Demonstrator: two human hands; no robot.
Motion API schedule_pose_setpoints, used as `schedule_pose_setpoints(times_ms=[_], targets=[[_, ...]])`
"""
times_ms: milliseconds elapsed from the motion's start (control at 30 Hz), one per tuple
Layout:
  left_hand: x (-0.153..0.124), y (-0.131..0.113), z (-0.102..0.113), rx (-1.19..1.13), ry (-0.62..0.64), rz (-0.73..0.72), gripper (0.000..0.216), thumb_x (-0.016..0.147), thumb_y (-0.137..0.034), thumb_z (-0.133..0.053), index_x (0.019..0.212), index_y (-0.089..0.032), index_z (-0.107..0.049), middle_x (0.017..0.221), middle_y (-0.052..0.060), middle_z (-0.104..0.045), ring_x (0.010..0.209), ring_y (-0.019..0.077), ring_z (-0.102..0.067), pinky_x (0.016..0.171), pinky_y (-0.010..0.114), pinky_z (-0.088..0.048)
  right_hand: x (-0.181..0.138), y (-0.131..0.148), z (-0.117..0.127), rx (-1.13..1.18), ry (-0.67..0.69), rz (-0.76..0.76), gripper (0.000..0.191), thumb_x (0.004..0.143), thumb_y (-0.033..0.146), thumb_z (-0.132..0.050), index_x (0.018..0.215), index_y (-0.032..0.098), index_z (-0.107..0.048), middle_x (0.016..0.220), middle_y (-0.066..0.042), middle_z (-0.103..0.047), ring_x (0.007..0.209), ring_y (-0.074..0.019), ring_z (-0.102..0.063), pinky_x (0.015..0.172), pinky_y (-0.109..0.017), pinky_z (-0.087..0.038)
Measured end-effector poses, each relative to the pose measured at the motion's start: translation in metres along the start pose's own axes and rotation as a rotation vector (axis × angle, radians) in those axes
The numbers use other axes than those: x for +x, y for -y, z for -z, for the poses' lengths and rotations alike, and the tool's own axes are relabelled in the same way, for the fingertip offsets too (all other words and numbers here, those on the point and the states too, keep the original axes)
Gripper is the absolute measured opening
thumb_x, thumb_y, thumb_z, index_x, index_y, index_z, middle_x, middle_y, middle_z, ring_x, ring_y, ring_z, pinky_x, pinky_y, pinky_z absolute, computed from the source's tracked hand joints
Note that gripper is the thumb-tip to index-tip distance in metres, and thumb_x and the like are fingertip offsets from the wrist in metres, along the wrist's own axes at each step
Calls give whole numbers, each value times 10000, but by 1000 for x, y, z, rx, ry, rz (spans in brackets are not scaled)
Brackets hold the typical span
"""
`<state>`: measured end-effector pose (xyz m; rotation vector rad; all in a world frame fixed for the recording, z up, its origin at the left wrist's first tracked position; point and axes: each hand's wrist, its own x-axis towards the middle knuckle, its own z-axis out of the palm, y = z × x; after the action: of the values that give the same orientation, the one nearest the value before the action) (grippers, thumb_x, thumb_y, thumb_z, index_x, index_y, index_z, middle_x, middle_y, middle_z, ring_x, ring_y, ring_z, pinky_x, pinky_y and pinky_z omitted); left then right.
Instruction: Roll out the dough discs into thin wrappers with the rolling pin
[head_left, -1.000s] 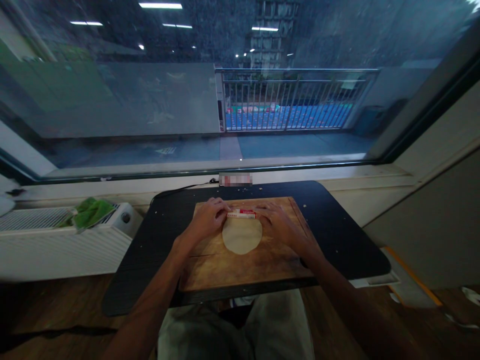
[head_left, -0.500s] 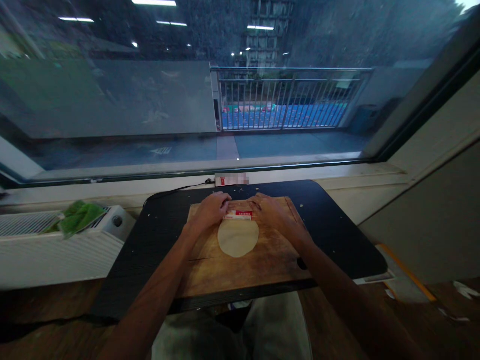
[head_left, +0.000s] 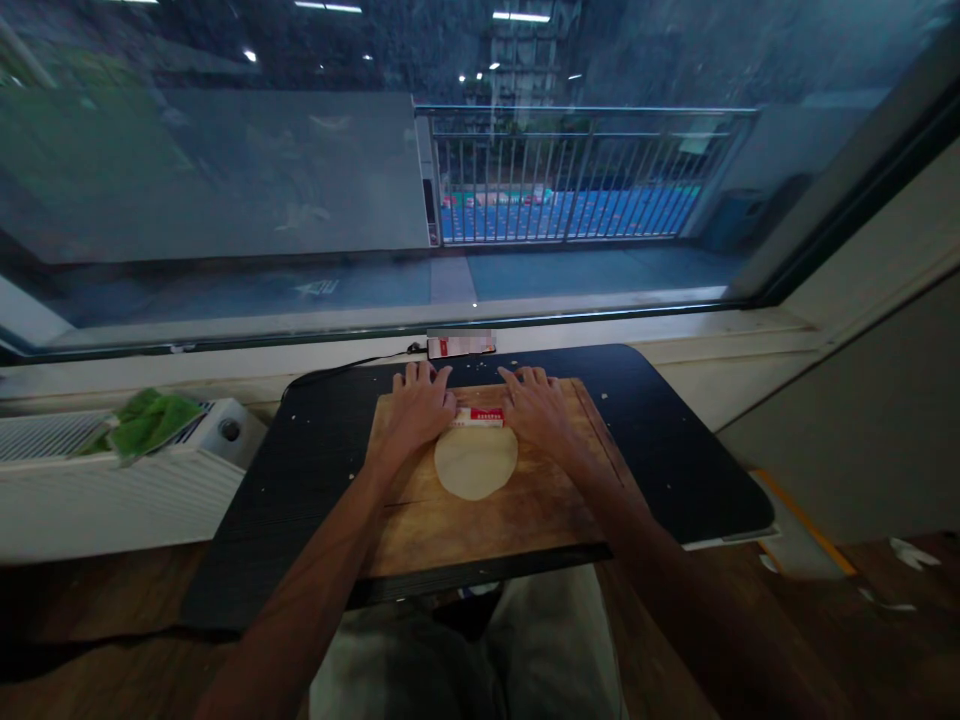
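Note:
A pale round sheet of dough [head_left: 475, 464] lies flat on a wooden cutting board [head_left: 465, 540]. Along its far edge sits a white rolling pin with red print [head_left: 480, 417]; only its middle shows between my hands. My left hand [head_left: 421, 402] rests over the left end, palm down, fingers stretched forward and apart. Over the other end lies my right hand [head_left: 536, 405], likewise flat with its fingers pointing away from me. Both palms hide the ends of the pin.
Under the board is a black table [head_left: 675, 470] with scattered crumbs. A patterned flat box [head_left: 461, 344] with a cable stands by the window sill. On the left, a green cloth [head_left: 154, 422] drapes over a white radiator [head_left: 127, 500]. A large window spans the far side.
My fingers have uncurled and now stretch forward past the pin. The dough keeps its place on the board. The whole view has tilted slightly downward.

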<state>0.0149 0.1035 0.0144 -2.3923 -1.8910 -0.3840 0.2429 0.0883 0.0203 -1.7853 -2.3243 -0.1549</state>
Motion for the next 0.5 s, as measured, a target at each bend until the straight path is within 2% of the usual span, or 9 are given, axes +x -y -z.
schedule_pose_setpoints(times_ms=[233, 400, 500], targets=[[-6, -5, 0, 7, -33, 50, 478, 1067, -319, -516, 1497, -187, -680, 1398, 226, -691, 1316, 437, -593, 1121, 615, -490, 15, -3, -4, -8, 58, 5, 551, 1127, 310, -465, 1655, 195, -571, 1527, -220, -662, 1371, -383, -571, 1118, -532, -479], [5, -4, 3, 11, 42, 61, 531, 1067, -321, -513, 1560, -176, -647, 1507, 235, -645, 1408, 450, -557, 1161, 629, -465, 12, 2, 3, -21, 73, -35, 555, 1132, 313, -456, 1668, 204, -550, 1524, -211, -666, 1383, -367, -565, 1122, -508, -470], [12, -3, 6, 43, 94, 59, 557, 1071, -331, -493, 1595, -197, -626, 1558, 207, -622, 1450, 425, -540, 1185, 601, -462, 7, 7, 10, -41, 111, -46, 564, 1143, 322, -434, 1689, 207, -517, 1508, -206, -668, 1384, -358, -554, 1118, -494, -461]])
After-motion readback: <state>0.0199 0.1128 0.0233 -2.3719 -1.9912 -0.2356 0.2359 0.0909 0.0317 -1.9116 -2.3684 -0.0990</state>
